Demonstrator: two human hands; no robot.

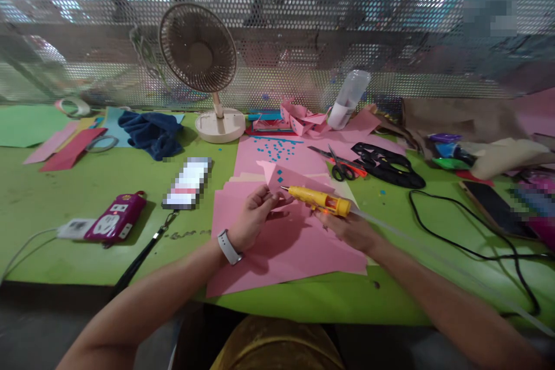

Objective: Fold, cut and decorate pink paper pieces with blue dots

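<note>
My left hand, with a white band at the wrist, pinches a folded pink paper piece that carries small blue diamonds. In my right hand is a yellow glue gun, its nozzle pointing left at the paper, close to the diamonds; whether it touches I cannot tell. A small orange light glows on the gun's underside. Below both hands lie stacked pink sheets. Just beyond them, small blue paper bits are scattered over another pink sheet.
Black-handled scissors and a black cut-out item lie right of the sheets. A fan stands at the back by a perforated screen. Left are a phone, a purple power strip and a blue cloth. A black cable loops at right.
</note>
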